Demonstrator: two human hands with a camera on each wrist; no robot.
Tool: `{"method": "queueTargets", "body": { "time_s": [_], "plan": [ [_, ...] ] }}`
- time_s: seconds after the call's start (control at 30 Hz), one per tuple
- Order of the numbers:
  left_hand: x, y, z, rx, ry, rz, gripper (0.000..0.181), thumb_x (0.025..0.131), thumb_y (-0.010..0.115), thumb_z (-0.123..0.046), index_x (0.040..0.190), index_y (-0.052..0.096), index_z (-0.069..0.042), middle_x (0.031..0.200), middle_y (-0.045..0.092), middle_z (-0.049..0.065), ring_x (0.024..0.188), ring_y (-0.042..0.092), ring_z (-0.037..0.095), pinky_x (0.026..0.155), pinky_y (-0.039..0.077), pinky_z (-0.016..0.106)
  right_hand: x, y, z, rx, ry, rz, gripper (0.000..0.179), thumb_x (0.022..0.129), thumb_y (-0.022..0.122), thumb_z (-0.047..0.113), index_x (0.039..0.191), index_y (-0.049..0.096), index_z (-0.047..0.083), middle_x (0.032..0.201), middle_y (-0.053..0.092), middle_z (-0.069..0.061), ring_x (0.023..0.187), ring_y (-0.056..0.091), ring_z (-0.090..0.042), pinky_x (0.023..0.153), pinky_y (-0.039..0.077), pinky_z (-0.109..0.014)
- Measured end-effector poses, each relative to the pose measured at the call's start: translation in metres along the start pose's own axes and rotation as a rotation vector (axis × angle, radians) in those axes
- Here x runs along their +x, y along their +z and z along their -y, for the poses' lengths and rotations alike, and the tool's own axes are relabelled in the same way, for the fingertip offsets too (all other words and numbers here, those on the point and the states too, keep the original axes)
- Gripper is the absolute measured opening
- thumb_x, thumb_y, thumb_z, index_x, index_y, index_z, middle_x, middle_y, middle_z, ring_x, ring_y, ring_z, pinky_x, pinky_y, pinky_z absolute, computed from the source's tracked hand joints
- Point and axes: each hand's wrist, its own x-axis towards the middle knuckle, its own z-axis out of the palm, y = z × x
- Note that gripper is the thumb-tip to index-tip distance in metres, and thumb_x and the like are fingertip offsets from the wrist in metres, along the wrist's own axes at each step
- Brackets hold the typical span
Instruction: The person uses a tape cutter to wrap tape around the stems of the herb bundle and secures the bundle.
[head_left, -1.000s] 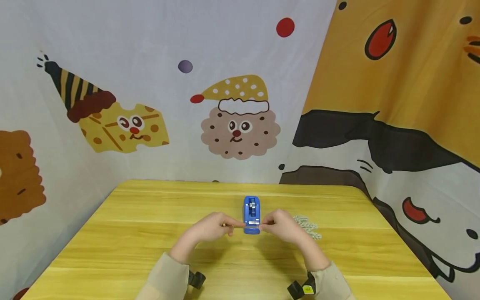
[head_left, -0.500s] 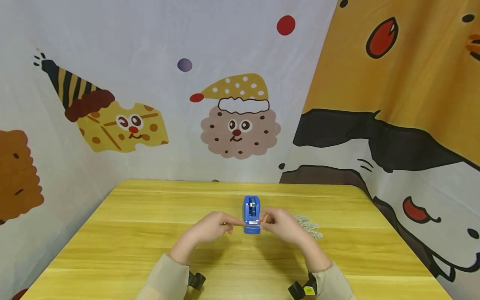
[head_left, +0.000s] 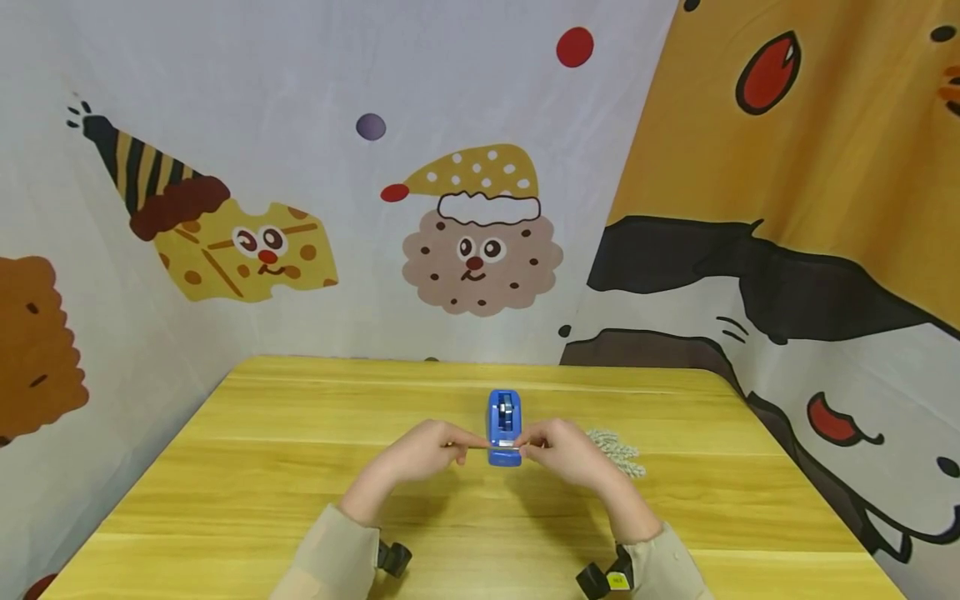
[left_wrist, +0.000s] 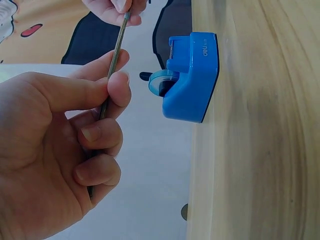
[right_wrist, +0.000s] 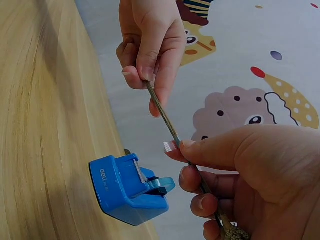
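A thin brown-green plant stem [right_wrist: 162, 110] is held crosswise between the two hands. In the left wrist view, my left hand [left_wrist: 75, 120] pinches it between thumb and index finger, the other fingers curled around its lower end. My right hand [right_wrist: 240, 165] pinches the stem with thumb and fingers farther along. A small piece of clear tape [right_wrist: 170, 146] shows at the right index fingertip, beside the stem. Pale green sprigs [head_left: 615, 452] stick out past the right hand, and a knobbly seed head [right_wrist: 235, 232] shows below its palm.
A blue tape dispenser [head_left: 505, 417] with a clear roll stands on the wooden table [head_left: 337, 400], just beyond the stem. Its serrated cutter [right_wrist: 140, 170] faces the person. A printed cloth [head_left: 300, 150] hangs behind the table.
The right index finger lifted off the stem half a second ago and is now back against it. The left hand keeps its grip with little movement. The dispenser stays in place.
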Motion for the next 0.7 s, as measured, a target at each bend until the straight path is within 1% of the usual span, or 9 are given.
{"method": "queueTargets", "body": {
  "time_s": [0.17,0.27,0.4,0.5,0.6,0.7],
  "plan": [
    [0.0002,0.0007,0.0001,-0.004,-0.005,-0.001,0.043,0.093,0.046,0.008,0.124,0.068,-0.013,0.081,0.065,0.009,0.045,0.028,0.006,0.043,0.027,0.019,-0.0005,0.0010,0.0005,-0.039,0.001,0.012,0.014,0.096,0.060,0.012,0.099,0.072,0.007,0.074,0.057,0.005,0.061,0.046,-0.012,0.052,0.041,-0.026],
    [0.0007,0.0014,0.0005,-0.008,-0.008,0.000,0.043,0.093,0.047,0.007,0.124,0.068,-0.014,0.081,0.065,0.009,0.044,0.028,0.006,0.042,0.027,0.019,0.0001,0.0006,0.0019,-0.060,0.007,0.022,0.013,0.097,0.058,0.012,0.099,0.071,0.008,0.073,0.057,0.002,0.060,0.045,-0.011,0.051,0.039,-0.026],
    [0.0015,0.0020,0.0015,-0.014,-0.008,-0.001,0.043,0.093,0.047,0.007,0.124,0.068,-0.014,0.082,0.065,0.009,0.045,0.029,0.006,0.042,0.027,0.019,0.0004,0.0000,0.0023,-0.061,0.010,0.026,0.015,0.096,0.057,0.010,0.100,0.071,0.008,0.069,0.055,0.002,0.057,0.042,-0.009,0.048,0.038,-0.024],
    [0.0015,0.0020,0.0026,-0.015,-0.004,-0.001,0.043,0.093,0.047,0.007,0.124,0.068,-0.014,0.082,0.065,0.009,0.045,0.029,0.006,0.042,0.028,0.019,0.0003,0.0006,0.0020,-0.049,0.011,0.020,0.014,0.091,0.060,0.008,0.100,0.071,0.008,0.067,0.053,0.004,0.056,0.042,-0.009,0.048,0.038,-0.024],
    [0.0014,0.0021,0.0035,-0.016,-0.001,0.001,0.042,0.094,0.047,0.006,0.125,0.068,-0.014,0.082,0.066,0.009,0.044,0.028,0.006,0.042,0.028,0.018,0.0004,0.0017,0.0018,-0.043,0.013,0.004,0.017,0.085,0.063,0.003,0.100,0.069,0.009,0.068,0.053,0.003,0.056,0.044,-0.009,0.049,0.040,-0.025],
    [0.0016,0.0024,0.0041,-0.023,-0.004,0.002,0.042,0.094,0.047,0.005,0.125,0.067,-0.014,0.083,0.066,0.009,0.044,0.028,0.006,0.042,0.027,0.018,-0.0001,0.0027,0.0017,-0.053,0.018,-0.013,0.021,0.081,0.066,0.000,0.099,0.067,0.011,0.069,0.052,0.003,0.057,0.044,-0.010,0.050,0.041,-0.025]
  ]
}}
